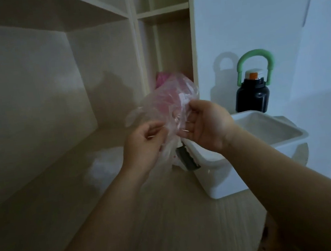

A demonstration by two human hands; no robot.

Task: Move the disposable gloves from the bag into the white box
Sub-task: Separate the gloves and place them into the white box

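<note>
A thin, crumpled plastic film (166,104) is held up between both hands. It is translucent, glossy and wrinkled, with a pink tint through its middle; whether it is a glove or the bag cannot be told. Its lower left edge is pinched by the curled fingers of the left hand (147,140), and its right edge is gripped by the thumb and curled fingers of the right hand (204,124). Most of the film is spread upward, on the far side of the hands. It is held above the desk (172,218), just left of the white box (229,180), whose open top is seen to the right, beyond the right wrist. Directly below the hands a white packet (185,160) with a dark strip is seen against the box's left end. A pale, hazy heap (105,166) is seen on the desk further left. A black bottle (252,95) with a green handle is seen beyond the box, by the wall.
</note>
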